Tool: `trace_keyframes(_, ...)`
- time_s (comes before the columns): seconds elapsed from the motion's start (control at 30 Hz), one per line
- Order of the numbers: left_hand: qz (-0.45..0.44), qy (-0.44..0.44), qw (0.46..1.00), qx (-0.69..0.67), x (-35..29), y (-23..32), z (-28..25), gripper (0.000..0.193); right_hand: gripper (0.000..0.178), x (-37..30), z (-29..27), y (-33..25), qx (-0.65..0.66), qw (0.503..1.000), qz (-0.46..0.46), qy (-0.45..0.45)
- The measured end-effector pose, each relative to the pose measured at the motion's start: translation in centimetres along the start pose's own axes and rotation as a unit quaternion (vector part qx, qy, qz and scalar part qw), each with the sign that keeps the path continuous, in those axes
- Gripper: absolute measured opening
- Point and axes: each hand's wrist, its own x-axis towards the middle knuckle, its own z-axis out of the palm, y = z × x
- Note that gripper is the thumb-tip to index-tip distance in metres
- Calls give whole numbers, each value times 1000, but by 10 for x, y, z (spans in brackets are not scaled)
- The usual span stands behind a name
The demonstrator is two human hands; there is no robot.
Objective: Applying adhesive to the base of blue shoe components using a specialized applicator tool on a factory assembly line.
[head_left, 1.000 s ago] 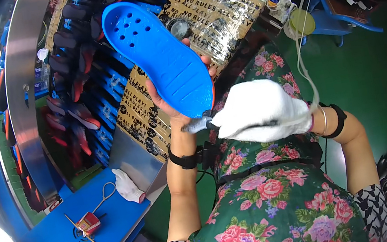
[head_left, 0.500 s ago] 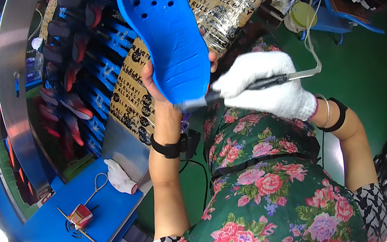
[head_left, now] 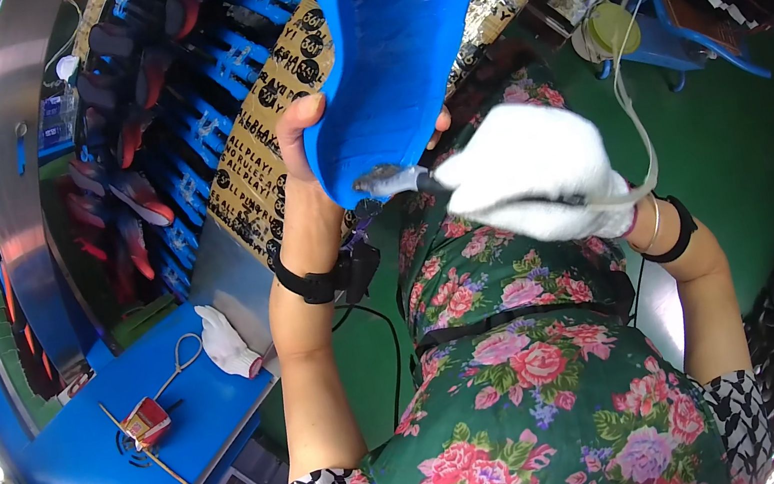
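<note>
A blue shoe sole (head_left: 387, 80), with round holes in its upper part, is held up in my bare left hand (head_left: 299, 144). The thumb lies along its left edge and fingertips show at the right edge. My right hand (head_left: 533, 173), in a white glove, is closed round a dark-handled brush (head_left: 408, 181) with a pale hose (head_left: 637, 126) at its back end. The brush's tip rests on the heel end of the sole, on the inner face near the rim. Most of the brush's handle is hidden by the glove.
A printed, tape-wrapped board (head_left: 266, 150) lies behind the sole. Shoe parts (head_left: 133, 110) stand on blue racks at the left. A blue table (head_left: 88, 462) holds a white glove (head_left: 226, 343) and a small red box (head_left: 147, 422). A blue stool (head_left: 670, 45) stands at far right.
The sole and my left hand have shifted right, and the sole has tilted. The brush tip has moved from the heel's lower edge onto the inner face of the heel.
</note>
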Motion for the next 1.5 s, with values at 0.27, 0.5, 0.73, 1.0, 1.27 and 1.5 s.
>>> trace_keyframes(0.27,11,-2,999,-42,-7,3,-19,105,12,11,12,-5,98,979,169,60)
trace_keyframes(0.5,61,79,966,-241,-6,-26,-10,88,16,25,-14,7,90,971,196,105)
trace_keyframes(0.73,63,86,974,-198,-13,-38,-6,86,19,74,-36,11,-217,973,-35,68)
trace_keyframes(1.0,239,-114,964,-1,-52,61,37,124,17,49,-53,0,326,882,212,268)
trace_keyframes(1.27,397,-136,907,-38,-54,254,112,106,15,32,-29,25,353,844,296,276)
trace_keyframes(1.5,508,113,852,-56,-41,323,59,104,16,23,1,51,338,852,333,222)
